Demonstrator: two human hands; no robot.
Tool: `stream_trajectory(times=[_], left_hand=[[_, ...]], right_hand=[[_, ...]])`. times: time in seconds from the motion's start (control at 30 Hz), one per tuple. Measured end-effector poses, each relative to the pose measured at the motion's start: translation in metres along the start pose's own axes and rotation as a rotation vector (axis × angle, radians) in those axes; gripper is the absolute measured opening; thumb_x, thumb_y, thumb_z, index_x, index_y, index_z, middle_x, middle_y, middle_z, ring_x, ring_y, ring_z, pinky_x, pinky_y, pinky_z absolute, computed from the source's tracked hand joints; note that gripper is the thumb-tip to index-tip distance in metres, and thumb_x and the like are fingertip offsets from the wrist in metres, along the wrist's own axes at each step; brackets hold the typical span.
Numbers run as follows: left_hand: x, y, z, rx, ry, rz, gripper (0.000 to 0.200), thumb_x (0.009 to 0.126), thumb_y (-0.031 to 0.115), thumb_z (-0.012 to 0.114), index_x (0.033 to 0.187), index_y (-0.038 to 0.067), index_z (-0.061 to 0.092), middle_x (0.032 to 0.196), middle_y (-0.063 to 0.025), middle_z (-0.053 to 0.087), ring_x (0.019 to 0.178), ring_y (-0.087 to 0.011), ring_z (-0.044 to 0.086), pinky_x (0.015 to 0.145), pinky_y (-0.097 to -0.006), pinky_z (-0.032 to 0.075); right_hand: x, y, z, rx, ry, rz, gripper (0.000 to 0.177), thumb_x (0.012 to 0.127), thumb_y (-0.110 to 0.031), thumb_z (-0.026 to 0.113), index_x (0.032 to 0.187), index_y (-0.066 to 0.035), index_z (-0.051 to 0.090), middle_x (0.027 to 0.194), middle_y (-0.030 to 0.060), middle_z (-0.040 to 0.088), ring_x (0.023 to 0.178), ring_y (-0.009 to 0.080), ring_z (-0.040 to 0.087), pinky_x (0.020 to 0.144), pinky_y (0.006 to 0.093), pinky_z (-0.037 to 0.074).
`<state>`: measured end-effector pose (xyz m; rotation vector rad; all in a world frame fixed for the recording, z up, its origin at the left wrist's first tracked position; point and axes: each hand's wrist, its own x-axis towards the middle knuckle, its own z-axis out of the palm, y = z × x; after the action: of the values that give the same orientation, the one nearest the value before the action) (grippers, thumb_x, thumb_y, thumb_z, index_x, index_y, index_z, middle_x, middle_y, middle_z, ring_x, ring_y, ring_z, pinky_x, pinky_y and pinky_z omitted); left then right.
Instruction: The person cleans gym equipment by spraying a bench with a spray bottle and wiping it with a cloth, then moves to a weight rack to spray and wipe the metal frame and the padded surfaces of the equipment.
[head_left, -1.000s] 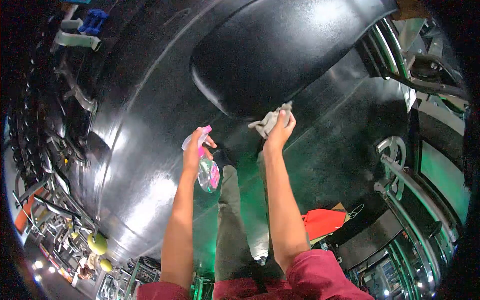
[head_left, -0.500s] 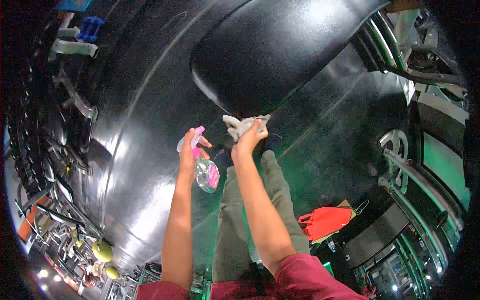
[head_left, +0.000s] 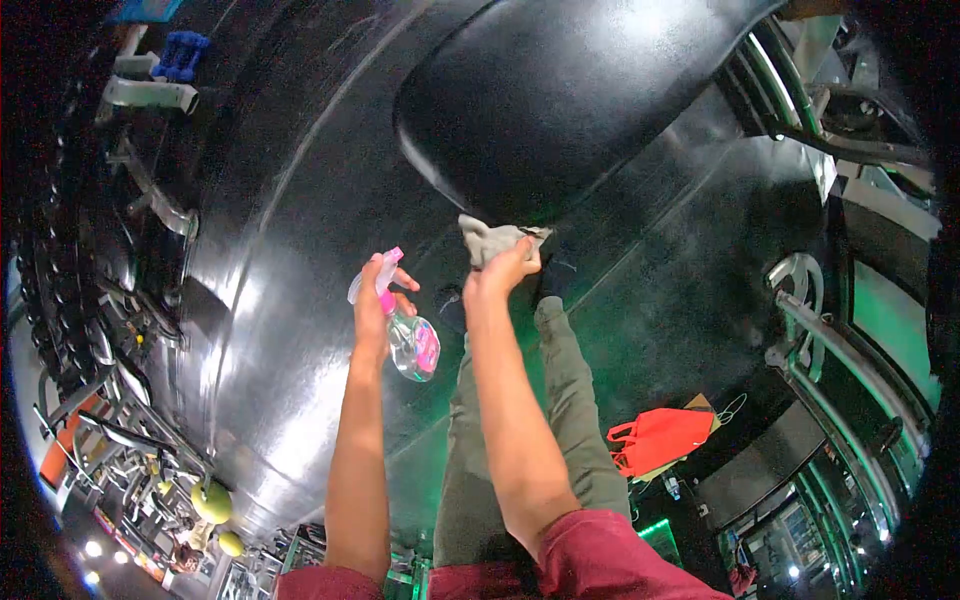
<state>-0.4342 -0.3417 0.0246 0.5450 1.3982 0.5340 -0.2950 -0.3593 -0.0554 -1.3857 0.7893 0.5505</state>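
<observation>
My left hand (head_left: 372, 305) is wrapped round the neck of a clear spray bottle (head_left: 412, 347) with a pink trigger head and a pink label. The bottle hangs upright, tilted a little, over the dark floor. A crumpled pale grey cloth (head_left: 492, 243) is gripped in my right hand (head_left: 505, 277), thumb on top. The cloth overlaps the near end of a black padded bench (head_left: 560, 110) in this view. Both forearms reach forward above my legs.
On the floor at right lies a red bag (head_left: 660, 440). Metal machine frames (head_left: 835, 330) line the right side. Blue dumbbells (head_left: 181, 56) sit at the upper left, and a yellow-green ball (head_left: 211, 501) is at the lower left.
The cloth has shifted slightly to the right in view and is bunched differently in my right hand. My left hand still holds the spray bottle in nearly the same spot.
</observation>
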Motion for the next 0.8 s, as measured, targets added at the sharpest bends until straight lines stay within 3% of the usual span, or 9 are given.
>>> stream_trajectory(times=[0.17,0.2,0.4,0.43,0.5,0.53,0.6,0.67,0.8], left_hand=[[-0.006,0.005,-0.002,0.014,0.094,0.015,0.045,0.095,0.049,0.049,0.106,0.005,0.054,0.075,-0.0104,0.061,0.046,-0.0159,0.052,0.047,-0.0289,0.045],[-0.007,0.006,-0.004,0.019,0.172,0.025,0.046,0.094,0.049,0.049,0.105,0.005,0.055,0.075,-0.0104,0.061,0.046,-0.0158,0.051,0.047,-0.0289,0.045],[-0.007,0.003,-0.033,-0.027,0.076,-0.032,0.052,0.092,0.053,0.05,0.106,0.003,0.057,0.075,-0.0103,0.061,0.046,-0.0155,0.052,0.048,-0.0286,0.045],[-0.005,-0.001,-0.038,-0.053,0.079,-0.051,0.054,0.091,0.054,0.05,0.106,0.003,0.057,0.074,-0.0101,0.061,0.047,-0.0154,0.052,0.049,-0.0285,0.045],[-0.006,-0.003,-0.039,-0.068,0.086,-0.041,0.049,0.092,0.053,0.048,0.091,0.005,0.057,0.073,-0.0104,0.061,0.047,-0.0157,0.052,0.049,-0.0301,0.046],[-0.005,-0.003,-0.037,-0.07,0.091,-0.028,0.05,0.094,0.052,0.046,0.077,0.006,0.057,0.071,-0.0106,0.061,0.046,-0.0159,0.052,0.05,-0.0317,0.046],[-0.002,-0.006,-0.035,-0.098,0.088,-0.048,0.05,0.093,0.052,0.046,0.077,0.006,0.057,0.071,-0.0105,0.061,0.046,-0.0159,0.052,0.05,-0.0315,0.046],[-0.001,-0.009,-0.035,-0.122,0.087,-0.069,0.049,0.093,0.052,0.047,0.077,0.006,0.057,0.071,-0.0104,0.061,0.046,-0.0159,0.052,0.05,-0.0313,0.046],[-0.001,-0.01,-0.028,-0.146,0.054,-0.088,0.044,0.093,0.051,0.05,0.094,0.007,0.057,0.073,-0.0105,0.061,0.046,-0.0159,0.053,0.049,-0.0297,0.046]], right_hand=[[-0.04,0.057,0.043,0.144,-0.25,0.207,0.038,0.094,-0.03,0.051,0.118,-0.006,0.035,0.117,0.0126,0.048,0.104,0.0251,0.054,0.085,0.0413,0.052],[-0.055,0.049,0.063,0.071,-0.194,0.222,0.031,0.095,-0.03,0.047,0.115,-0.01,0.058,0.106,0.0091,0.064,0.087,0.0249,0.065,0.074,0.0398,0.055],[-0.047,-0.029,0.059,0.306,-0.444,0.483,0.033,0.09,-0.022,0.042,0.113,-0.009,0.062,0.106,0.0069,0.065,0.092,0.0242,0.064,0.073,0.0362,0.054],[-0.055,-0.052,0.051,0.24,-0.288,0.364,0.033,0.089,-0.024,0.043,0.11,-0.007,0.062,0.105,0.0075,0.065,0.091,0.0242,0.064,0.07,0.0356,0.054],[-0.022,-0.085,0.02,0.012,-0.513,0.007,0.03,0.093,-0.03,0.045,0.114,-0.011,0.055,0.104,0.009,0.062,0.092,0.023,0.063,0.071,0.0355,0.055],[-0.011,-0.093,0.014,-0.158,-0.156,-0.248,0.031,0.095,-0.027,0.05,0.121,-0.01,0.047,0.109,0.0107,0.059,0.093,0.023,0.062,0.075,0.0356,0.054],[0.009,-0.122,-0.003,-0.447,-0.356,-0.542,0.037,0.092,-0.018,0.059,0.124,-0.006,0.046,0.115,0.0111,0.056,0.102,0.0222,0.058,0.083,0.0358,0.05],[0.027,-0.133,-0.012,-1.018,-0.604,-1.24,0.031,0.088,-0.011,0.062,0.117,-0.004,0.055,0.115,0.0116,0.058,0.106,0.0242,0.056,0.089,0.0371,0.048],[0.016,-0.131,-0.002,-1.38,-1.012,-1.481,0.041,0.073,0.002,0.071,0.106,-0.02,0.065,0.121,0.0041,0.057,0.104,0.0312,0.054,0.084,0.0384,0.051]])
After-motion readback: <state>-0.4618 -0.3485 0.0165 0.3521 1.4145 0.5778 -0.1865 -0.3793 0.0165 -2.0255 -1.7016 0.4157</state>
